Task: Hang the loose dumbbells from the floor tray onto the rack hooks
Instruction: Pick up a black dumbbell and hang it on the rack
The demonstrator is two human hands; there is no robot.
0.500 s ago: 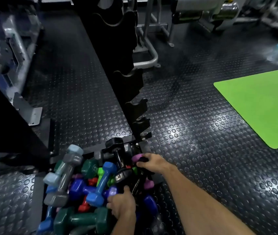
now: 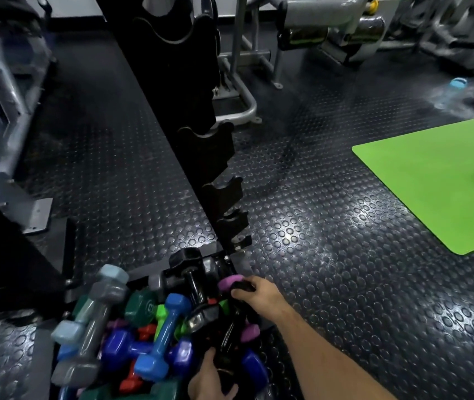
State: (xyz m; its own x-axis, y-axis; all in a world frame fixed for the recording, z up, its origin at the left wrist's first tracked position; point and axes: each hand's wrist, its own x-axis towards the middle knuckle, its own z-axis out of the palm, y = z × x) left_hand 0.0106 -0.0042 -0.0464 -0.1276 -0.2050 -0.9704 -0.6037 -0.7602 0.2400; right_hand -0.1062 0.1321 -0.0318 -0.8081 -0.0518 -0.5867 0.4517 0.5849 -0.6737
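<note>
Lifting of a black dumbbell (image 2: 231, 321) out of the floor tray (image 2: 143, 274) is being started at the foot of the rack (image 2: 201, 157).

Its far end, beside the rack base, is gripped by the right hand (image 2: 254, 294); its near end is clasped by the left hand (image 2: 210, 379). Every visible rack hook (image 2: 224, 192) is seen bare, and the coloured dumbbells (image 2: 160, 336) are left piled in the tray, so nearly all hanging is judged undone.

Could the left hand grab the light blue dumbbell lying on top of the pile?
Probably yes. The light blue dumbbell lies on top of the heap with nothing over it, just beside the left hand. But that hand seems busy gripping a black dumbbell, so it would likely need to let go first.
</note>
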